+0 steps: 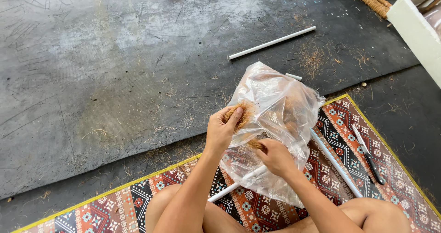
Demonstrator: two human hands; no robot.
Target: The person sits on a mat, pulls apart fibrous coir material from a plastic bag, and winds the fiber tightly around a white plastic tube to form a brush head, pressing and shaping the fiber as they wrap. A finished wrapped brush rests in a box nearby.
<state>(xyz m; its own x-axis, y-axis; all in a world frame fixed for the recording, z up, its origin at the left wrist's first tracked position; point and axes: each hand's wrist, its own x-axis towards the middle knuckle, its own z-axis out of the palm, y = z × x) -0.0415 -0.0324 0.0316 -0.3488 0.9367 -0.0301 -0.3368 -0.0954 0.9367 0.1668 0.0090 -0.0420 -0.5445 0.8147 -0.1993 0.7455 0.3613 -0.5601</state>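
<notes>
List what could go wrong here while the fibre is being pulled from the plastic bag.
1. The left hand pinches a loose tuft of brown fibre at the mouth of the thin plastic bag; strands may scatter onto the floor, already littered with them.
2. The knife lies open on the mat near the right knee; a careless reach or shift might meet its blade.

I've got a patterned mat [390, 150] w/ yellow edging down front, laid on dark scuffed floor [92, 77]. A white pipe [272, 43] lies on the floor up ahead, loose fibre scraps scattered nr it. Two more white pipes [335, 164] cross on the mat. Knife [368, 156] on the mat's right side. White box [415, 28] top right, rope-wrapped sticks [373, 1] beside it.
</notes>
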